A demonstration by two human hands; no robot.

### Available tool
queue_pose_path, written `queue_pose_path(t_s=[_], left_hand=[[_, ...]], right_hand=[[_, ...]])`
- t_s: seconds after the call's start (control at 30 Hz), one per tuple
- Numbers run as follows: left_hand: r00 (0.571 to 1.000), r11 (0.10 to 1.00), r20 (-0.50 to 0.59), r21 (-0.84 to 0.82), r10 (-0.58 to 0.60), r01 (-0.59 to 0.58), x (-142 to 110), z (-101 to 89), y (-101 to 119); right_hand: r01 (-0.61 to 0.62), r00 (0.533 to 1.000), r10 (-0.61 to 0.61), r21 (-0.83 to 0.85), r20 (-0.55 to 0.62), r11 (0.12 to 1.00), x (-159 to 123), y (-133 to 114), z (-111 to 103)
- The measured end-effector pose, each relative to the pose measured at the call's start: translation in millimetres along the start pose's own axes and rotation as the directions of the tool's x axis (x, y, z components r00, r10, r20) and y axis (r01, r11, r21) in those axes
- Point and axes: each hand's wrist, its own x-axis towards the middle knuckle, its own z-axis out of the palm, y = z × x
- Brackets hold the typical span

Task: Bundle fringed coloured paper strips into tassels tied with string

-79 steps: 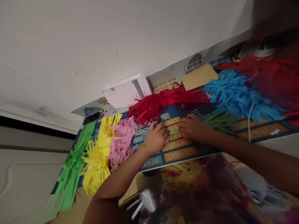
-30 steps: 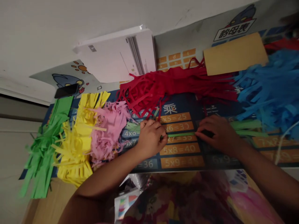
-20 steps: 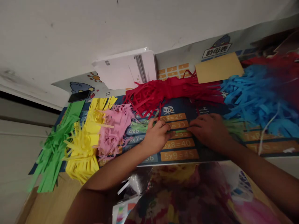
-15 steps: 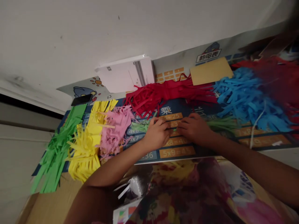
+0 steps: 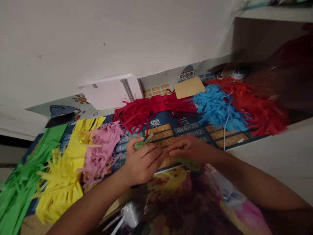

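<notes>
My left hand [image 5: 144, 161] is closed round one end of a light green fringed paper strip [image 5: 141, 144], its tip poking out above the thumb. My right hand [image 5: 188, 150] grips the same bundle farther along, and its other end hangs below the palm. Both hands nearly meet over the front edge of the printed table mat [image 5: 182, 130]. Most of the green paper between them is hidden by fingers. Pink fringed paper [image 5: 101, 150] lies to the left of my left hand, and dark red fringed paper [image 5: 156, 106] lies beyond both hands.
Yellow fringed paper [image 5: 70, 163] and bright green fringed paper [image 5: 34, 166] lie at the left. Blue fringed paper [image 5: 220, 106], orange-red fringed paper [image 5: 256, 107] and a white cord [image 5: 227, 120] are at the right. White sheets [image 5: 110, 93], a tan card [image 5: 189, 87] and a black phone [image 5: 60, 120] sit along the wall.
Both hands have come up and toward me, lifting the light green paper off the mat and gathering it between the fingers. The view has turned to the right.
</notes>
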Motion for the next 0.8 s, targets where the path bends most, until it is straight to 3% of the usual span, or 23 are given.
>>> queue_pose_path(t_s=[0.03,0.1,0.17,0.3,0.43,0.53,0.67,0.8], left_hand=[[1.0,1.0,-0.03,-0.019,-0.007,0.006,2.8,-6.2,4.2],[0.996,0.997,-0.064,-0.063,-0.054,0.05,6.9,-11.2,13.1],[0.985,0.982,-0.074,-0.122,-0.157,0.148,8.5,-9.3,22.3],[0.9,0.87,-0.078,-0.305,-0.429,0.388,7.8,3.8,40.5],[0.805,0.746,-0.122,-0.477,-0.58,0.465,7.0,18.1,52.9],[0.79,0.707,-0.107,-0.531,-0.603,0.467,5.7,24.6,55.9],[0.821,0.747,-0.109,-0.494,-0.56,0.445,2.6,29.2,56.5],[0.812,0.789,-0.173,-0.415,-0.558,0.454,1.3,34.4,56.8]], right_hand=[[-0.093,0.994,0.08,0.198,0.068,0.976,-1.3,-1.7,-0.7],[-0.276,0.961,0.224,0.468,0.165,0.84,-2.9,-0.4,2.5],[-0.325,0.943,0.295,0.625,0.155,0.71,-5.1,3.3,11.9],[-0.155,0.947,0.317,0.779,-0.059,0.607,-13.2,4.8,38.4],[0.027,0.899,0.359,0.848,-0.252,0.529,-17.8,0.9,57.1],[0.071,0.881,0.362,0.841,-0.305,0.536,-18.3,1.1,59.5],[0.128,0.858,0.316,0.764,-0.405,0.632,-17.5,0.5,54.6],[0.211,0.813,0.219,0.622,-0.54,0.754,-15.1,-7.2,59.3]])
